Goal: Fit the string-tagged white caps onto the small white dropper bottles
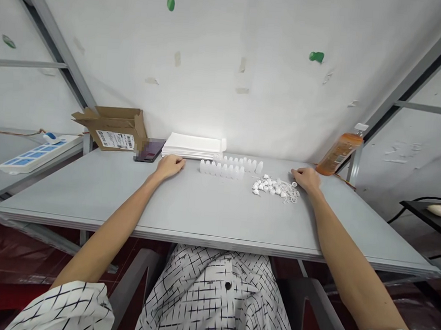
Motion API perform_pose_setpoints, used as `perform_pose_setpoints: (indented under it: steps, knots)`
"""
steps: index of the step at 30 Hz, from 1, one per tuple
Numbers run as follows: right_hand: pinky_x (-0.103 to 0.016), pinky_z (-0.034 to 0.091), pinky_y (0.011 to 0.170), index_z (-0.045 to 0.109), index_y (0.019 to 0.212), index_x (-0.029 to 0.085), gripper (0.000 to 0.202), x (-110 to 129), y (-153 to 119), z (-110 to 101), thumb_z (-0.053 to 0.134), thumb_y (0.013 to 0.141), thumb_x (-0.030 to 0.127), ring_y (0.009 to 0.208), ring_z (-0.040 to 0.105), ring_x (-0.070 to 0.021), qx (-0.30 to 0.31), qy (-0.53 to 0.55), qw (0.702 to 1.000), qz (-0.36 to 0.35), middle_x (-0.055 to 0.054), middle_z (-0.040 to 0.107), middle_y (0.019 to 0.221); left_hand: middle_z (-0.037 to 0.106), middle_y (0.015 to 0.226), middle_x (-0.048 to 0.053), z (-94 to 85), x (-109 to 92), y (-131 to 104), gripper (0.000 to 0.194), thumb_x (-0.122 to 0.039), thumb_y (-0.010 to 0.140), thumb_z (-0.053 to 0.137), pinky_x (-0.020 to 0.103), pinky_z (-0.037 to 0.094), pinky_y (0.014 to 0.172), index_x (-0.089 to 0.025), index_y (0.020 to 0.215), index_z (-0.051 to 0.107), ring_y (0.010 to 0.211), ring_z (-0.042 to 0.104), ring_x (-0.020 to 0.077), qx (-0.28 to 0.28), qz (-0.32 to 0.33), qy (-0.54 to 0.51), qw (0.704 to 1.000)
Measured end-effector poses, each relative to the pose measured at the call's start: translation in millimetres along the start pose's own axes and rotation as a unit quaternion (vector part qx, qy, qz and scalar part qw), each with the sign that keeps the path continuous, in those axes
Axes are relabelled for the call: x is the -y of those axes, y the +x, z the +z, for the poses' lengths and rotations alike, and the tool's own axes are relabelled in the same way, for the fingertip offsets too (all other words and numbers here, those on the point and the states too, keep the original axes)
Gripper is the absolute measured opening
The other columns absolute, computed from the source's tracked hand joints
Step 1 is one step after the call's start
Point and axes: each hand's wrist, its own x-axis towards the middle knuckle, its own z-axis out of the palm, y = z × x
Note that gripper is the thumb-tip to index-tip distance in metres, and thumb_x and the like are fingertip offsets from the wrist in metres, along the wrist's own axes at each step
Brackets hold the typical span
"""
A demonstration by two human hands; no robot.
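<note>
My left hand [170, 166] rests on the grey table with its fingers curled closed, nothing visible in it, just in front of a stack of white sheets or trays. To its right stand small translucent white plastic bottles [222, 170] in two upright rows, several in each. A loose pile of small white caps and nozzle tips [276, 187] lies right of the bottles. Beside the pile's right edge, my right hand [306, 179] rests on the table with its fingers folded in, and I see nothing held there. Both hands are apart from the bottles.
An open cardboard box [118, 129] and a dark phone [150, 150] sit at the back left, by the white stack [193, 146]. An orange bottle [339, 151] leans at the back right. A power strip [40, 153] lies far left; a white wall [248, 101] closes the back.
</note>
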Motion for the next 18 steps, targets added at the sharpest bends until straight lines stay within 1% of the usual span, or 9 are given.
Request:
perform_pose_setpoints:
  steps: [4,8,15,18]
  knots:
    - [-0.032,0.043,0.065,0.081,0.088,0.017,0.038,-1.1,-0.2,1.2,0.051,0.088,0.041,0.085,0.066,-0.0273,0.001,-0.005,1.000,0.003,-0.014,0.076,0.092,0.069,0.061,0.005,-0.2,0.9,0.6,0.039,-0.046,0.085,0.046,0.030,0.033,0.059,-0.021,0.062,0.065,0.064,0.059,0.0210,0.007,0.001,0.002,1.000]
    - [-0.032,0.042,0.065,0.081,0.086,0.018,0.039,-2.1,0.3,1.2,0.051,0.088,0.042,0.084,0.066,-0.0267,0.003,-0.012,1.000,0.002,-0.014,0.075,0.090,0.068,0.060,0.005,-0.9,1.0,1.7,0.039,-0.046,0.085,0.046,0.030,0.034,0.060,-0.021,0.063,0.066,0.063,0.058,0.0205,0.013,0.006,0.000,1.000]
    - [-0.033,0.042,0.065,0.080,0.085,0.017,0.038,0.2,-1.4,-1.3,0.051,0.088,0.040,0.083,0.066,-0.0282,0.009,-0.019,1.000,-0.004,-0.015,0.075,0.089,0.069,0.061,0.005,-1.8,1.7,1.1,0.041,-0.046,0.085,0.044,0.030,0.036,0.061,-0.020,0.063,0.065,0.064,0.058,0.0199,0.014,0.015,0.004,1.000]
    - [-0.033,0.040,0.066,0.080,0.087,0.016,0.038,4.6,-4.7,-6.2,0.051,0.090,0.040,0.084,0.066,-0.0290,0.006,-0.023,1.000,-0.005,-0.016,0.075,0.092,0.069,0.060,0.005,-2.1,2.1,0.4,0.043,-0.048,0.086,0.042,0.029,0.036,0.061,-0.020,0.063,0.065,0.063,0.057,0.0198,0.015,0.026,0.004,1.000]
